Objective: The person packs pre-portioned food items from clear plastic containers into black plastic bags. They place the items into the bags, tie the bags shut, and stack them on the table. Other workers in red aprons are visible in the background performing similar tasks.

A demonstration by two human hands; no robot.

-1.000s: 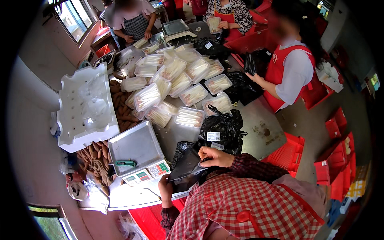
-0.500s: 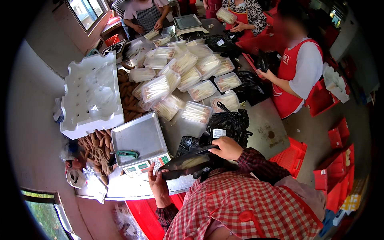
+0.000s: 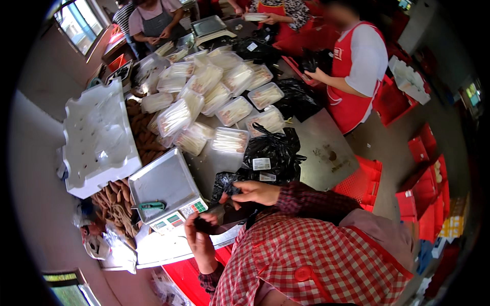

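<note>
I see my left hand pinching a black plastic bag just in front of the weighing scale, fingers closed on its edge. My right hand, to the right of the scale, grips the same bag with fingers curled. The steel desk carries one scale near me; one green-handled tool lies on its pan. Left of the scale sits one white foam tray. Beyond the scale lie over a dozen clear packs, heaped. Farther off, three other people stand among red crates.
</note>
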